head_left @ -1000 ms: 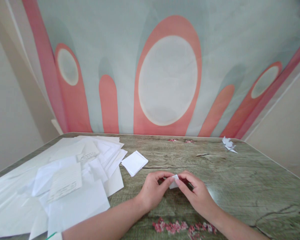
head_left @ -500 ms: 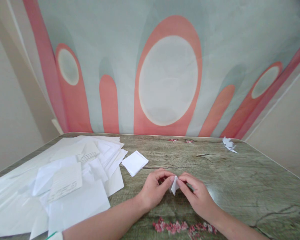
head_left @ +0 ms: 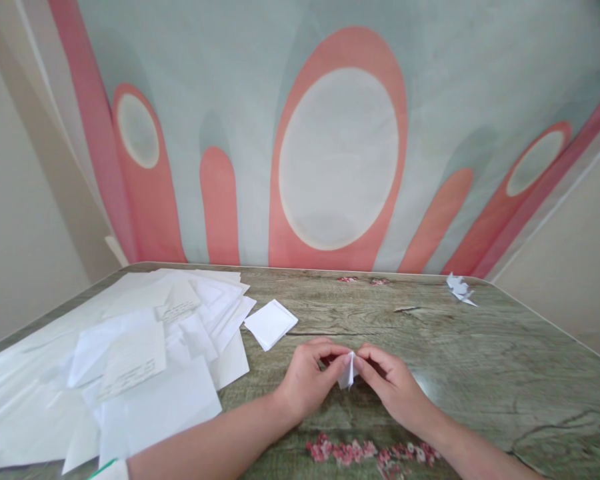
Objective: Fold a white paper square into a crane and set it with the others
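A small piece of folded white paper (head_left: 347, 375) hangs between my hands, just above the table in the middle of the view. My left hand (head_left: 316, 375) pinches its upper left side between thumb and fingers. From the other side, my right hand (head_left: 391, 375) grips its upper right edge the same way. The fingertips of both hands almost meet at the top of the paper and hide part of it. Beyond my left hand lies a small stack of square white paper (head_left: 271, 325).
Loose white sheets (head_left: 155, 413) and lined slips (head_left: 133, 360) cover the left of the wood-patterned table (head_left: 505, 373). Folded white paper pieces (head_left: 460, 289) lie at the far right corner. A wall covering with pink arches (head_left: 337, 160) rises behind the table.
The folded paper has turned slightly between my fingers and looks narrower at its lower end. Both hands keep their pinch in nearly the same place.
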A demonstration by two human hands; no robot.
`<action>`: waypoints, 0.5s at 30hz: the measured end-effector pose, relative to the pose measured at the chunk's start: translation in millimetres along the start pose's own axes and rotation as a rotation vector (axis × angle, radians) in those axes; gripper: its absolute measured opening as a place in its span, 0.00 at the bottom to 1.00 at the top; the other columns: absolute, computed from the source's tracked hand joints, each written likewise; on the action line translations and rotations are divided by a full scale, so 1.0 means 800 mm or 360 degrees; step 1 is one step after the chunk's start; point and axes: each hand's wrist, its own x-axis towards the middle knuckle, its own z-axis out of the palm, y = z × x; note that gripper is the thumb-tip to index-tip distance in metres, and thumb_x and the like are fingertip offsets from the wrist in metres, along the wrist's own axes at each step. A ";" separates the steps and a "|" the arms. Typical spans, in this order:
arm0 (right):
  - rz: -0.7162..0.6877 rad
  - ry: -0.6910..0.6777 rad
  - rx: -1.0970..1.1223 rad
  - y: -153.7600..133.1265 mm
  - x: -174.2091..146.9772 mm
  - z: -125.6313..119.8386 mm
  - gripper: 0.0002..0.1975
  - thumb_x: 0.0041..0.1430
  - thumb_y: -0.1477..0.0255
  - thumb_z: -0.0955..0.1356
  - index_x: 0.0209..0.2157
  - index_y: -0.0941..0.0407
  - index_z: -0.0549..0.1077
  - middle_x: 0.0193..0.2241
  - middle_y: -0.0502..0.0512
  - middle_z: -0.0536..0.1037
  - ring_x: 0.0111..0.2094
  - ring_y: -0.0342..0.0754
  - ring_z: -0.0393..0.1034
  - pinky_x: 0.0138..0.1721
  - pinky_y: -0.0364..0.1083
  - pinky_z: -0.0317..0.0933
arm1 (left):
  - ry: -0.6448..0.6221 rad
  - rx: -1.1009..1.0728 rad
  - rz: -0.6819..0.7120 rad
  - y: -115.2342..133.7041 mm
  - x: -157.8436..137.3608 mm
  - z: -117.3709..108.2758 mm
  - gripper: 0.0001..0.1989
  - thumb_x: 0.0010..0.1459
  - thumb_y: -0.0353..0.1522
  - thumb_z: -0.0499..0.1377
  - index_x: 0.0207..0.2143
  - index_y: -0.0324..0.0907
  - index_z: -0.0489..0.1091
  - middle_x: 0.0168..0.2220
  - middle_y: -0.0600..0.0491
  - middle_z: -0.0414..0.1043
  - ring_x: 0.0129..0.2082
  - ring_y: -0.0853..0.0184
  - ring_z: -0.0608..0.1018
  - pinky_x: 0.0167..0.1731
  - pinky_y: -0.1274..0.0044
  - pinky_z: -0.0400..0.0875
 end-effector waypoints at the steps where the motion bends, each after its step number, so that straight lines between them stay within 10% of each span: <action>1: -0.0015 0.0005 0.0000 0.001 0.000 0.001 0.14 0.61 0.64 0.60 0.28 0.56 0.69 0.25 0.49 0.67 0.29 0.44 0.64 0.32 0.42 0.60 | 0.0012 0.0019 0.0007 0.001 0.000 0.000 0.10 0.56 0.33 0.55 0.34 0.40 0.76 0.28 0.51 0.73 0.29 0.68 0.72 0.31 0.79 0.65; 9: -0.0382 0.0434 -0.0264 0.012 -0.003 0.001 0.12 0.56 0.71 0.65 0.43 0.53 0.66 0.40 0.56 0.66 0.39 0.48 0.65 0.40 0.48 0.63 | 0.0156 0.0059 -0.0066 0.000 -0.002 0.003 0.09 0.51 0.30 0.58 0.36 0.40 0.73 0.28 0.53 0.74 0.27 0.70 0.73 0.32 0.80 0.67; 15: -0.0624 0.0296 -0.0476 0.008 -0.008 -0.003 0.09 0.57 0.77 0.62 0.37 0.51 0.71 0.40 0.56 0.65 0.40 0.49 0.65 0.42 0.49 0.64 | 0.0208 0.0081 -0.0033 -0.002 -0.003 0.004 0.10 0.51 0.30 0.59 0.38 0.41 0.71 0.29 0.54 0.74 0.28 0.70 0.73 0.32 0.79 0.67</action>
